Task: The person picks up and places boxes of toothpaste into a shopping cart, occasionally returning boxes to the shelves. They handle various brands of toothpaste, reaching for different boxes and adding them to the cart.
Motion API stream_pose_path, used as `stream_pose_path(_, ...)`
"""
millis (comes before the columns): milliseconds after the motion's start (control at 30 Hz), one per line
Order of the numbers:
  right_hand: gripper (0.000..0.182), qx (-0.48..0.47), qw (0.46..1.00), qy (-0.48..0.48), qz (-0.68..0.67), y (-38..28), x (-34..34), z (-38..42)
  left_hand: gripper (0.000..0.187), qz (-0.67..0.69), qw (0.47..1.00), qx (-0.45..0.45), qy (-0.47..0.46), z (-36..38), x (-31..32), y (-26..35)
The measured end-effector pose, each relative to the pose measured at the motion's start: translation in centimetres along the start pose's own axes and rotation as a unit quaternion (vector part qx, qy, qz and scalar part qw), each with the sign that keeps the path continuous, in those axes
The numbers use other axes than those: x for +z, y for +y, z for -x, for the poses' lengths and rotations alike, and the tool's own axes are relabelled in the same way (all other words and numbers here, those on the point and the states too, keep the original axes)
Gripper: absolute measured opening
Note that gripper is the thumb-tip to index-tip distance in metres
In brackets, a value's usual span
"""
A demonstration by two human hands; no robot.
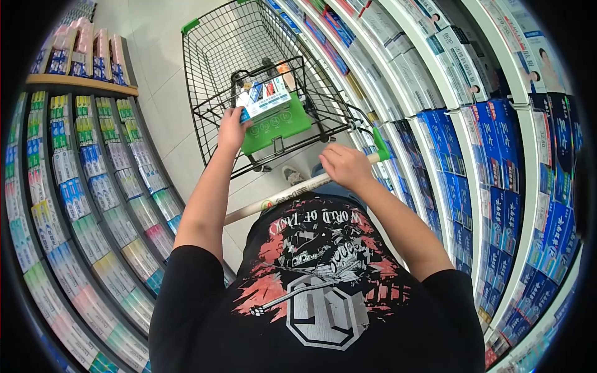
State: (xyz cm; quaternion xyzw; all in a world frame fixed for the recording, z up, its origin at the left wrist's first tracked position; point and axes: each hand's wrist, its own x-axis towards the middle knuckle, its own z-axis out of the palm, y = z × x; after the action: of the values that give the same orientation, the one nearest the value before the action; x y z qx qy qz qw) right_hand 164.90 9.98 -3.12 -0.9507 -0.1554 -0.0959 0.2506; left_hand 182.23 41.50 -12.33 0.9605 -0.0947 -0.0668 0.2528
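My left hand (232,129) pinches the near left corner of a flat white and blue printed box (268,98). The box lies over the green plastic flap (280,128) of a black wire shopping cart (217,53), in front of me. My right hand (346,165) is wrapped round the pale cart handle (314,181), close to its green right end. Partly hidden behind the box, a few items, one of them orange (285,73), sit in the cart.
Shelves of toothpaste-like boxes (68,193) run along my left. Taller white shelves with blue and white boxes (497,143) stand close on my right, near the cart's side. Grey floor tiles (149,43) lie ahead, and a shoe (291,174) shows below the handle.
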Motion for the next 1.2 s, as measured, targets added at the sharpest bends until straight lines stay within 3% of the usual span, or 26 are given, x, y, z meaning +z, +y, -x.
stream_pose_path(67,0.019,0.005,1.000,0.000,0.009,0.0,-0.2,-0.1,0.057,-0.045,0.999,-0.004,0.007,0.3,-0.1,0.7)
stream_pose_path(133,0.021,0.009,1.000,-0.002,0.017,-0.1,-0.1,0.2,0.056,-0.121,0.990,0.058,0.048,0.8,-0.1,1.2)
stream_pose_path(167,0.023,0.009,1.000,0.000,0.017,0.0,0.1,0.3,0.061,-0.158,0.983,0.088,0.022,0.9,0.6,0.5)
stream_pose_path(367,0.027,0.005,1.000,0.004,0.018,0.2,0.2,0.4,0.075,-0.200,0.977,0.078,-0.001,2.3,1.7,0.1)
stream_pose_path(600,0.027,-0.001,1.000,0.011,0.009,0.3,0.3,0.4,0.071,-0.195,0.979,0.064,-0.013,2.8,1.0,0.9)
stream_pose_path(667,0.025,-0.011,1.000,0.003,0.017,0.5,0.8,0.6,0.070,-0.191,0.979,0.067,-0.004,2.5,0.9,1.0)
stream_pose_path(733,0.022,-0.018,1.000,0.004,0.022,1.0,1.1,1.0,0.062,-0.250,0.956,0.134,0.081,2.8,0.5,1.8)
stream_pose_path(800,0.020,-0.039,0.999,0.011,0.035,0.9,1.2,0.9,0.050,-0.178,0.970,0.154,0.054,2.2,1.6,2.0)
stream_pose_path(833,0.019,-0.062,0.997,0.004,0.050,0.9,1.0,0.8,0.040,-0.134,0.962,0.229,0.072,1.6,2.9,1.7)
stream_pose_path(900,0.018,-0.080,0.994,0.025,0.072,1.1,1.6,1.1,0.039,-0.046,0.972,0.208,-0.094,0.7,4.5,2.0)
stream_pose_path(967,0.022,-0.008,0.999,0.014,0.041,0.5,1.1,1.3,0.043,0.017,0.977,0.160,-0.137,-0.4,7.7,1.4)
stream_pose_path(1000,0.022,0.002,0.998,0.021,0.054,0.4,1.2,1.3,0.043,0.021,0.974,0.176,-0.139,-1.1,8.3,1.6)
stream_pose_path(1067,0.029,0.020,0.999,0.025,0.014,0.4,1.5,1.3,0.047,0.010,0.984,0.095,-0.153,-2.4,9.0,1.3)
stream_pose_path(1100,0.025,0.042,0.999,-0.029,-0.007,0.4,1.0,1.3,0.052,0.024,0.985,0.069,-0.156,-3.2,10.4,-0.5)
stream_pose_path(1133,0.025,0.046,0.999,-0.024,-0.002,0.4,0.0,0.8,0.052,0.025,0.984,0.077,-0.157,-3.0,10.4,-0.5)
stream_pose_path(1200,0.014,-0.007,0.982,0.178,-0.057,0.7,-2.9,-0.3,0.046,0.044,0.986,0.078,-0.143,-2.4,10.4,-0.4)
